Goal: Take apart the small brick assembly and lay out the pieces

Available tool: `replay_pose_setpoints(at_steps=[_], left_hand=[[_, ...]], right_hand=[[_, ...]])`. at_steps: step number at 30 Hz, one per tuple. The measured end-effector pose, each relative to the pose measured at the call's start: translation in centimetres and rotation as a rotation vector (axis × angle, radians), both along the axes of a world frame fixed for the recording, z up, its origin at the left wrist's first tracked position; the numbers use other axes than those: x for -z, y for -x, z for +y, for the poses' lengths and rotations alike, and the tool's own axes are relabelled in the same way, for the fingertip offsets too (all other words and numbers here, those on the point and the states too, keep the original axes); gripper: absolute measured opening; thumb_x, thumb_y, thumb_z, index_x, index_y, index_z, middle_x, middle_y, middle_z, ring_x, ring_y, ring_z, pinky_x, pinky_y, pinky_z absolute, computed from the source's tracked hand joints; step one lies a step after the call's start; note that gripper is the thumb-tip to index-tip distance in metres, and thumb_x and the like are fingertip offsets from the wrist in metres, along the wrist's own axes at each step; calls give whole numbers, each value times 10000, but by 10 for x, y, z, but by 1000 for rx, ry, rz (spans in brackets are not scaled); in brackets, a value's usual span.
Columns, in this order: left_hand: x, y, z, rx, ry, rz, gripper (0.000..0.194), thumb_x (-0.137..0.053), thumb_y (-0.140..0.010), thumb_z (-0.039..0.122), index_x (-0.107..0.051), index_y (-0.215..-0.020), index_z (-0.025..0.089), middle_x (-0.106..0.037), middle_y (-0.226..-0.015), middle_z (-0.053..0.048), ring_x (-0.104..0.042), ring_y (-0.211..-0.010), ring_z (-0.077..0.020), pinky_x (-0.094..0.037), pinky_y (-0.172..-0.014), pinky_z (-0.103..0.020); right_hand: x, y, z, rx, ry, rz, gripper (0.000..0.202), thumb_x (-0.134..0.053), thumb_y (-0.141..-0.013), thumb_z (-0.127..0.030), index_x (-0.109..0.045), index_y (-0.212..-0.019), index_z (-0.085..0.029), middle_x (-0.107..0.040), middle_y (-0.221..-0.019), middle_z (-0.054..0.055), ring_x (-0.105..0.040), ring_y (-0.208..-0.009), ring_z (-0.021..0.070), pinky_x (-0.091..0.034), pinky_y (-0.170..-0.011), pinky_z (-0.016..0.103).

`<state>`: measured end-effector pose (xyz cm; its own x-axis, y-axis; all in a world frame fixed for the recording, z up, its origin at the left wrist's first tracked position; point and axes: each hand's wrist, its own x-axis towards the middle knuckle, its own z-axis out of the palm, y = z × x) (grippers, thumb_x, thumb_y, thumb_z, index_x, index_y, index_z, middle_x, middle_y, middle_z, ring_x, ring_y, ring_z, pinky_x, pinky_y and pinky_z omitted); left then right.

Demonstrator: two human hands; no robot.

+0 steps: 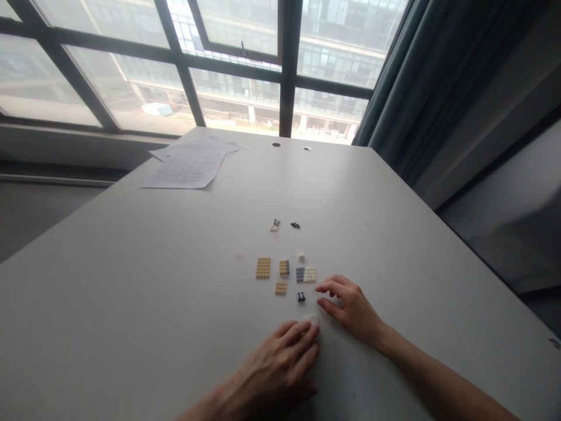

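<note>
My left hand (283, 362) rests low on the white table, its fingers bent and pressed together at a small white toy brick (312, 319). The fingertips partly cover that brick. To the right, my right hand (350, 305) holds nothing, with thumb and fingers apart. Its fingertips are near a grey-and-white plate piece (305, 274) and a small dark blue brick (301, 297). Left of these lie a large tan studded plate (263, 268), a smaller tan plate (280, 287) and a tan-and-grey piece (284, 267). A tiny white piece (301, 257) sits just behind.
Small white-and-grey pieces (274, 225) and a cluster of black pieces (295, 225) lie farther back on the table (131, 304). Printed papers (188, 166) overlap at the far left. Beyond the table are windows, with a dark curtain (421, 82) on the right.
</note>
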<state>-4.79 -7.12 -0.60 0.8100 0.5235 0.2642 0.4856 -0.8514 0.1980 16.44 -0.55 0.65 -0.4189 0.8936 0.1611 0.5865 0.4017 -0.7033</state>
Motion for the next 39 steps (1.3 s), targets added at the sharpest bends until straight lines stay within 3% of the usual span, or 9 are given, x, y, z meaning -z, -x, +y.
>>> replay_pose_setpoints(at_steps=[4,8,14,17,23,39], left_hand=[[5,-9,0,-7,55,29,556,-480,-894,516,-489,-1256,94,-478,-1391,-163,-456,-1265,-306,-381,-1064,-421],[3,-15,3,-16,50,6,598,-504,-882,517,-458,-1293,85,-488,-1377,-174,-433,-1288,-306,-372,-1068,-415],[-8,6,5,-59,-103,-92,312,-485,-925,325,-561,-1161,135,-612,-1222,-117,-558,-1092,-256,-427,-942,-396],[-7,14,5,-26,-73,-48,352,-489,-922,412,-562,-1165,169,-616,-1215,-102,-561,-1043,-234,-421,-910,-374],[-3,12,7,1,62,88,613,-509,-879,530,-375,-1390,219,-467,-1407,-94,-467,-1202,-263,-327,-1021,-405],[-4,14,9,-19,100,39,543,-557,-853,504,-461,-1310,228,-468,-1408,-75,-455,-1224,-257,-317,-1037,-406]], right_hand=[[7,-19,-4,-23,-5,-2,166,-585,-846,-215,-669,-988,-212,-638,-954,51,-587,-815,167,-495,-737,293],[10,-26,-8,-138,-72,-5,249,-628,-804,-197,-660,-1050,-209,-643,-1003,73,-572,-966,208,-451,-915,365],[3,-27,-13,-180,-43,-55,369,-691,-759,-252,-629,-1121,-220,-616,-1084,80,-548,-1019,231,-374,-1015,438],[4,-26,-13,-163,-35,-75,371,-735,-739,-315,-645,-1087,-219,-610,-1079,80,-539,-1021,235,-392,-994,428],[9,-21,-15,-138,-85,-117,285,-731,-752,-347,-671,-1003,-226,-618,-1048,74,-539,-993,235,-436,-917,399],[13,-15,-19,-95,-151,-126,266,-695,-791,-364,-648,-1011,-223,-619,-1027,83,-538,-957,242,-455,-876,407]])
